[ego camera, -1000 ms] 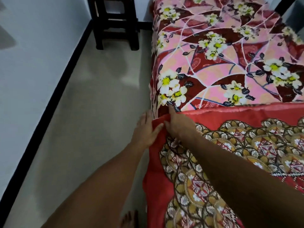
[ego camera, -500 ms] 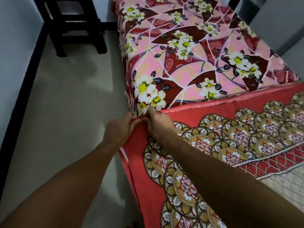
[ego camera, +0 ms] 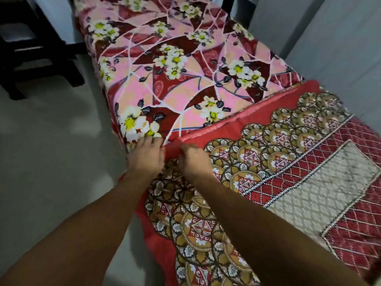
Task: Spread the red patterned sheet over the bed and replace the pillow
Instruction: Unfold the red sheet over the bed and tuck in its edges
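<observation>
Red patterned sheet (ego camera: 288,141) spread over the near part of the bed (ego camera: 175,79), its plain red hem bunched between the two hands. Right hand (ego camera: 193,159) pinches the hem with curled fingers. Left hand (ego camera: 147,157) lies just beside it at the bed's corner; its grip cannot be told. Cloth shows gold-brown round medallions, a red diamond lattice and a pale rectangular panel. Beyond the hands lies pink floral fabric.

2 bare forearms (ego camera: 247,213), bare hands (ego camera: 147,159)

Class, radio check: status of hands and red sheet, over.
Right hand pinches red patterned sheet edge; left hand at its corner, grip unclear. Floral mattress beyond uncovered, nothing blocking.
</observation>
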Demonstrator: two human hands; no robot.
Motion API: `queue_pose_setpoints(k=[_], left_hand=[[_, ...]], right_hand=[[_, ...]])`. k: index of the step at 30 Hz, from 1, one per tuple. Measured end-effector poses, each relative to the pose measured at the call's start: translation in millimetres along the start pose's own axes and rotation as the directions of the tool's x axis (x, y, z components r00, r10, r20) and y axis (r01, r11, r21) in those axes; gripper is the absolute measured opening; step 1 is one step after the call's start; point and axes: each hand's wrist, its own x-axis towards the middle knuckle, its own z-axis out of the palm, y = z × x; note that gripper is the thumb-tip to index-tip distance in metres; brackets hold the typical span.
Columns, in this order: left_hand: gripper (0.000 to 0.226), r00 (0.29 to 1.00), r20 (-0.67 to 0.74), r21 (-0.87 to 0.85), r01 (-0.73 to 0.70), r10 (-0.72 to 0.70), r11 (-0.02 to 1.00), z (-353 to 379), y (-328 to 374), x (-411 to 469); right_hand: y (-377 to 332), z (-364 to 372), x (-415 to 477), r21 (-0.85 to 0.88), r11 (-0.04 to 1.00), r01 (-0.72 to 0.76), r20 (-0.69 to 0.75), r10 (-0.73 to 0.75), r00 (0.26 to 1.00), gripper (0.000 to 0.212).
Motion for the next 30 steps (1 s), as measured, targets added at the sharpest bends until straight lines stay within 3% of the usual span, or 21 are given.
queue_pose_setpoints(k=[3,5,8,11,16,21,24,27,30], left_hand=[[0.038,0.961,0.035,-0.079,-0.273,0.276,0.959,-4.2,65.7,3.9],[0.046,0.881,0.102,-0.142,-0.446,0.462,0.884,2.3,108.1,-6.4],[0.053,0.786,0.279,-0.160,-0.529,0.552,0.833,19.8,156.5,-21.9],[0.050,0.846,0.343,-0.136,-0.384,0.408,0.913,33.5,176.8,-16.9],[0.054,0.962,0.205,-0.038,-0.174,0.178,0.984,45.0,178.8,42.6],[0.078,0.974,0.225,-0.001,0.018,-0.017,1.000,67.5,187.7,109.3],[0.065,0.980,0.197,0.057,0.019,-0.030,0.998,74.1,198.7,123.4],[0.043,0.990,0.140,-0.002,-0.002,0.002,1.000,76.7,199.9,130.6],[0.035,0.988,0.150,-0.096,0.050,-0.035,0.994,79.5,194.5,140.7]], right_hand=[[56.5,-35.7,-8.5,-0.057,0.987,-0.150,-0.093,0.145,0.985,0.019],[92.6,-55.1,-22.3,-0.119,0.963,-0.244,-0.120,0.230,0.966,0.021],[139.6,-70.3,-45.9,-0.124,0.915,-0.384,-0.160,0.363,0.918,0.022],[172.7,-73.2,-64.5,-0.113,0.899,-0.424,-0.125,0.410,0.903,0.023],[196.4,-73.6,-66.2,-0.101,0.916,-0.388,-0.170,0.368,0.914,0.026],[206.5,-69.2,-36.7,-0.059,0.885,-0.462,-0.148,0.450,0.881,0.028],[207.5,-62.3,-18.9,-0.060,0.875,-0.481,-0.090,0.475,0.875,0.033],[203.1,-58.9,-4.2,-0.053,0.872,-0.486,-0.070,0.482,0.873,0.031],[200.0,-54.4,5.9,-0.040,0.891,-0.453,-0.102,0.448,0.888,0.028]])
